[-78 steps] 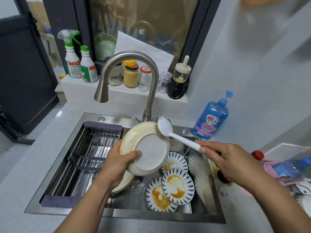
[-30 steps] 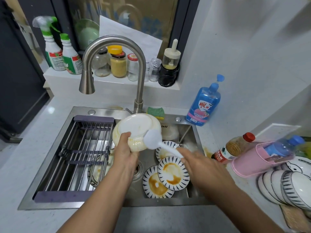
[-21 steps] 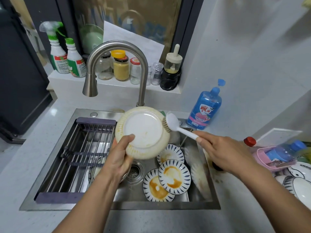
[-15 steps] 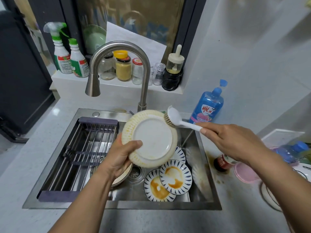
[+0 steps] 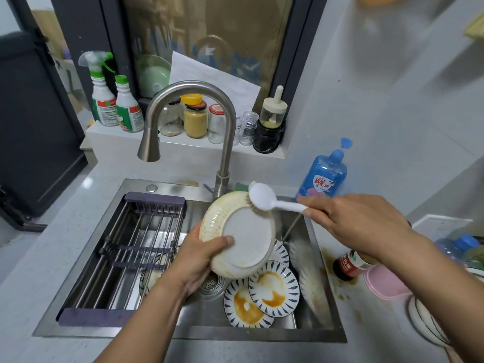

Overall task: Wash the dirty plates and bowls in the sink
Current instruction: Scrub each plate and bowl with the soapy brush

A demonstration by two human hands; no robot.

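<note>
Gripping — left hand (image 5: 196, 260) round tilted plate (image 5: 246, 237), right hand (image 5: 358, 224) round brush (image 5: 262, 197), bristles on rim

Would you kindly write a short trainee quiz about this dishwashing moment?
1. True or false: the left hand holds the brush.
2. The brush bristles touch the ribbed plate at its: A) upper rim, B) centre, C) lower rim.
3. Fill in: the stained striped plates lie in the ____.
Key: 1 false, the right hand holds it; 2 A; 3 sink.
</note>
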